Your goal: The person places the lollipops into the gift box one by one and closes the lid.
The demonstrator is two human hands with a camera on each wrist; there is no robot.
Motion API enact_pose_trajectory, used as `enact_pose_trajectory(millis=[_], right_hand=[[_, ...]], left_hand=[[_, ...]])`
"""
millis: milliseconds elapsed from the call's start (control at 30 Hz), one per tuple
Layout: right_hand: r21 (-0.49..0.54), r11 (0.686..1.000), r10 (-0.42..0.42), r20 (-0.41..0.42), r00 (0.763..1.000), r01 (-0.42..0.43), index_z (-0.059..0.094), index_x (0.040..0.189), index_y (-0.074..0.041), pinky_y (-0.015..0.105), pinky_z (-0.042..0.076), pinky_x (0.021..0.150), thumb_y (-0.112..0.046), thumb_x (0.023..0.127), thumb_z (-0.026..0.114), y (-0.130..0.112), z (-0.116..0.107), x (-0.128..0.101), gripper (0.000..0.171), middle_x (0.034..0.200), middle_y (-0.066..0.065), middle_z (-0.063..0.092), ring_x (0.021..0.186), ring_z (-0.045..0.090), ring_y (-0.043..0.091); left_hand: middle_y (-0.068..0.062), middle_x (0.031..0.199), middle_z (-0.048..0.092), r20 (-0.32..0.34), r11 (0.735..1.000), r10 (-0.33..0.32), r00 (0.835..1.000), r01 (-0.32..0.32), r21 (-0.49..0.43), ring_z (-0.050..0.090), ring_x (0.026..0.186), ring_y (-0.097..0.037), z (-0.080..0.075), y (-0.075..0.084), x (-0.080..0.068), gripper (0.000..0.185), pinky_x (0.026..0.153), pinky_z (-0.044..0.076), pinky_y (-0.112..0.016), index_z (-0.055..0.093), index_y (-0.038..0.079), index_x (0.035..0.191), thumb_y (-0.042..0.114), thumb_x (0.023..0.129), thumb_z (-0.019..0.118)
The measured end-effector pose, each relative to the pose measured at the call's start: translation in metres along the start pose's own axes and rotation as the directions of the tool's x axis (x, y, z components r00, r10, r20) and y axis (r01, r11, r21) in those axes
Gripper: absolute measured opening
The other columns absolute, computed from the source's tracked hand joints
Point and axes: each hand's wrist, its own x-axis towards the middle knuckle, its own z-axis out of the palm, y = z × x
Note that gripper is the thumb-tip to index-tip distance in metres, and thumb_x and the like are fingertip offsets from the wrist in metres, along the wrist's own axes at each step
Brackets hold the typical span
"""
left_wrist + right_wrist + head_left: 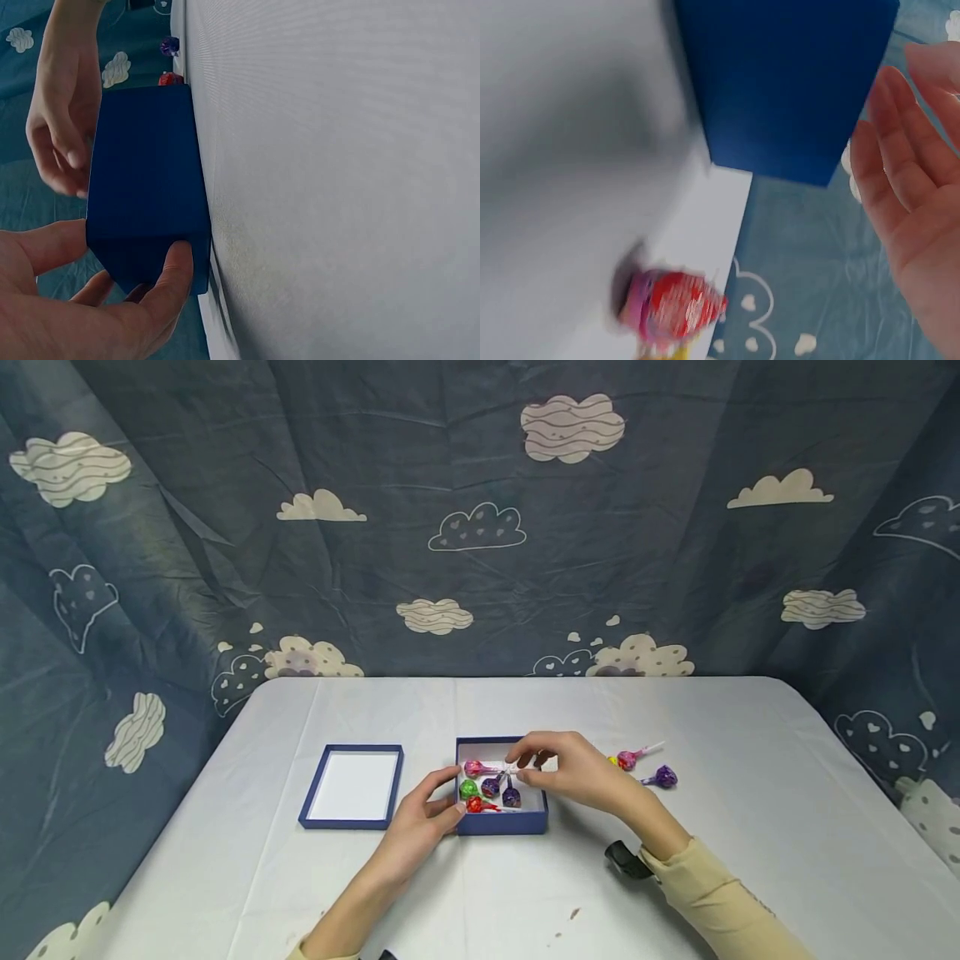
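A blue box (502, 823) with a white inside stands open-topped on the table. Inside it lie several wrapped lollipops: a pink one (472, 768), a green one (468, 789), a red one (476, 805) and two dark purple ones (511, 797). My left hand (420, 818) grips the box by its left side, fingers and thumb spread along the wall, as the left wrist view (97, 300) also shows. Over the box's right part hovers my right hand (566, 768), its fingers loosely bent near the lollipop sticks; thumb and fingertips appear apart.
Left of the box lies a blue-edged lid (363, 787), white side up. To the right, beyond my right hand, are a red lollipop (627, 761), part of a yellow one (613, 761) and a purple one (664, 777). A cloud-patterned curtain (480, 585) hangs behind the table.
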Motion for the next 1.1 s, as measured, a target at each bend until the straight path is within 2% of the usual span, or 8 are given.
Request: enact_pose_trajectory(millis=[100, 233, 367, 500, 667, 833, 967, 1100], right_hand=[[-0.011, 1.0, 0.01, -0.021, 1.0, -0.01, 0.071, 0.107, -0.019, 0.042, 0.053, 0.083, -0.006, 0.089, 0.071, 0.001, -0.007, -0.01, 0.022, 0.099, -0.007, 0.069, 0.09, 0.062, 0.01], [-0.016, 0.998, 0.056, -0.046, 0.997, -0.057, 0.071, 0.107, -0.023, 0.039, 0.053, 0.08, -0.007, 0.089, 0.07, 0.003, -0.015, -0.023, 0.024, 0.102, -0.005, 0.069, 0.09, 0.062, 0.011], [-0.009, 0.995, 0.1, -0.062, 0.993, -0.101, 0.071, 0.108, -0.02, 0.035, 0.053, 0.074, -0.008, 0.089, 0.071, 0.007, -0.021, -0.035, 0.023, 0.102, -0.001, 0.07, 0.088, 0.063, 0.017], [-0.03, 0.992, 0.12, -0.057, 0.991, -0.122, 0.071, 0.108, -0.02, 0.037, 0.053, 0.077, -0.006, 0.088, 0.071, 0.014, -0.025, -0.047, 0.024, 0.103, -0.004, 0.069, 0.087, 0.062, 0.018], [-0.067, 0.993, 0.098, -0.042, 0.994, -0.101, 0.071, 0.105, -0.022, 0.042, 0.052, 0.081, -0.001, 0.087, 0.071, 0.025, -0.031, -0.058, 0.028, 0.102, 0.001, 0.069, 0.087, 0.061, 0.013], [-0.091, 0.991, 0.097, -0.037, 0.995, -0.1, 0.071, 0.104, -0.019, 0.043, 0.052, 0.082, 0.001, 0.086, 0.071, 0.035, -0.038, -0.064, 0.027, 0.103, -0.001, 0.07, 0.09, 0.062, 0.012], [-0.114, 0.986, 0.124, -0.019, 0.992, -0.125, 0.072, 0.107, -0.015, 0.046, 0.051, 0.082, 0.003, 0.084, 0.072, 0.043, -0.041, -0.066, 0.029, 0.107, -0.003, 0.069, 0.094, 0.062, 0.018], [-0.155, 0.978, 0.142, 0.001, 0.99, -0.14, 0.073, 0.107, -0.016, 0.046, 0.052, 0.083, 0.003, 0.083, 0.074, 0.052, -0.044, -0.066, 0.031, 0.111, -0.005, 0.068, 0.099, 0.061, 0.021]], left_hand=[[-0.022, 0.152, 0.034, -0.002, 1.0, -0.003, 1.0, 0.003, 0.006, 0.047, 0.129, -0.041, 0.0, 0.0, 0.0, 0.052, 0.095, 0.049, -0.045, 0.042, 0.008, 0.147, 0.006, 0.097, 0.057], [-0.02, 0.152, 0.034, -0.005, 1.0, -0.002, 1.0, 0.002, 0.008, 0.047, 0.129, -0.041, 0.001, 0.0, 0.0, 0.052, 0.094, 0.05, -0.045, 0.042, 0.008, 0.147, 0.007, 0.097, 0.058], [-0.019, 0.153, 0.032, -0.004, 1.0, -0.003, 1.0, 0.003, 0.007, 0.046, 0.129, -0.041, 0.001, 0.0, -0.001, 0.052, 0.095, 0.05, -0.045, 0.043, 0.008, 0.147, 0.008, 0.097, 0.058], [-0.019, 0.154, 0.032, -0.003, 1.0, -0.003, 1.0, 0.003, 0.01, 0.046, 0.13, -0.041, 0.001, 0.001, -0.002, 0.052, 0.095, 0.05, -0.045, 0.042, 0.008, 0.147, 0.007, 0.097, 0.057], [-0.02, 0.153, 0.033, -0.005, 1.0, -0.004, 1.0, 0.004, 0.005, 0.046, 0.13, -0.04, 0.001, 0.001, -0.001, 0.052, 0.095, 0.05, -0.045, 0.042, 0.008, 0.147, 0.007, 0.097, 0.057], [-0.019, 0.153, 0.033, -0.01, 1.0, -0.006, 1.0, 0.006, 0.007, 0.047, 0.129, -0.04, 0.001, 0.001, -0.001, 0.051, 0.094, 0.05, -0.044, 0.043, 0.008, 0.146, 0.007, 0.097, 0.057], [-0.019, 0.153, 0.032, -0.014, 1.0, 0.0, 1.0, 0.0, 0.009, 0.047, 0.129, -0.04, 0.001, 0.0, -0.001, 0.051, 0.094, 0.05, -0.044, 0.044, 0.008, 0.146, 0.007, 0.097, 0.057], [-0.02, 0.152, 0.033, -0.017, 1.0, 0.005, 1.0, -0.004, 0.008, 0.048, 0.128, -0.039, 0.001, -0.001, 0.0, 0.051, 0.094, 0.05, -0.043, 0.045, 0.008, 0.145, 0.007, 0.096, 0.058]])
